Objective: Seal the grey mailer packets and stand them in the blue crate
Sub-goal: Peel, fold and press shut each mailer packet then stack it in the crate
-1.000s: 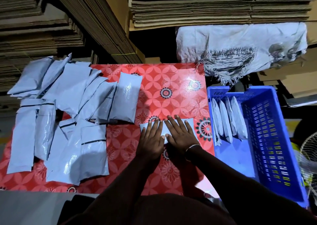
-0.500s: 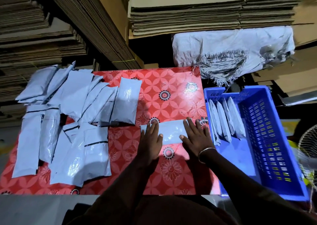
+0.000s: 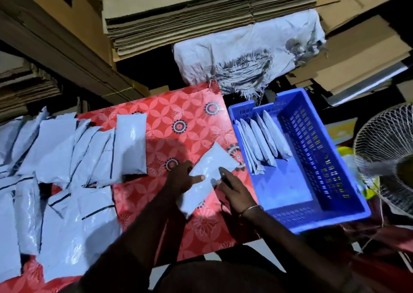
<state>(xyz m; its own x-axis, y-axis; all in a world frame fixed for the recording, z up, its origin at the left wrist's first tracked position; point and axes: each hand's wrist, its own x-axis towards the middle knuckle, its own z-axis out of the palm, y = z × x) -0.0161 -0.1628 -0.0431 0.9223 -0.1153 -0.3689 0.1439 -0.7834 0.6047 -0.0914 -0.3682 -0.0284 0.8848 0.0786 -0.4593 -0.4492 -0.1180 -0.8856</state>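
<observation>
Packet in hand: you have one grey packet point(image 3: 209, 176) lifted and tilted between your hands, its far corner aimed toward the crate.
Left hand: your left hand point(image 3: 182, 177) grasps the near left part of the packet, a finger laid across its face.
Right hand: your right hand point(image 3: 232, 187) pinches the packet's right edge (a thin bangle sits on that wrist).
Crate: the blue crate point(image 3: 335, 174) lies just to the right of your right hand, with a row of packets point(image 3: 262, 143) leaning together at its far left end.
How to do it well: judging by that row, turn the packet on edge and slide it in beside the nearest one, so it leans the same way and props the others.
Waiting pile: the unsealed packets point(image 3: 67, 169) cover the desk point(image 3: 185, 114) to the left of your left hand.
Changed since half a second ago: then the packet lay flat on the desk under both spread palms; now it is off the surface and swung toward the crate.
</observation>
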